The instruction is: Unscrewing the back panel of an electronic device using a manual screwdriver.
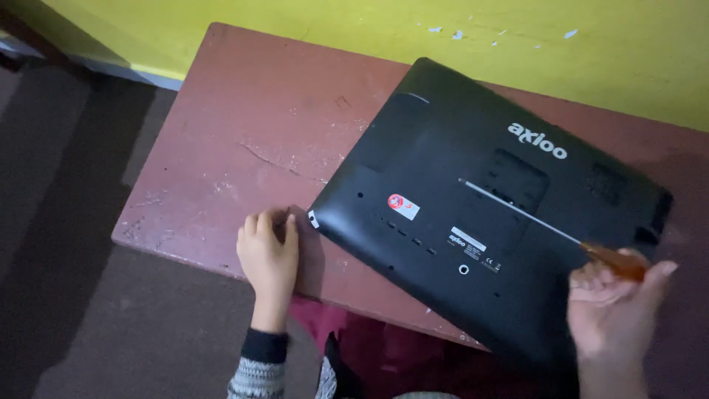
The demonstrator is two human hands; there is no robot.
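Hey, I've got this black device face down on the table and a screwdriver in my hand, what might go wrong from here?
1. The black device overhangs the near edge of the table; pressing on that side might tip it off.
2. The left hand rests on the table beside the device's corner, not on it, so it may slide under pressure.
3. The screwdriver lies nearly flat across the back cover in the right hand; its tip could scratch the plastic.
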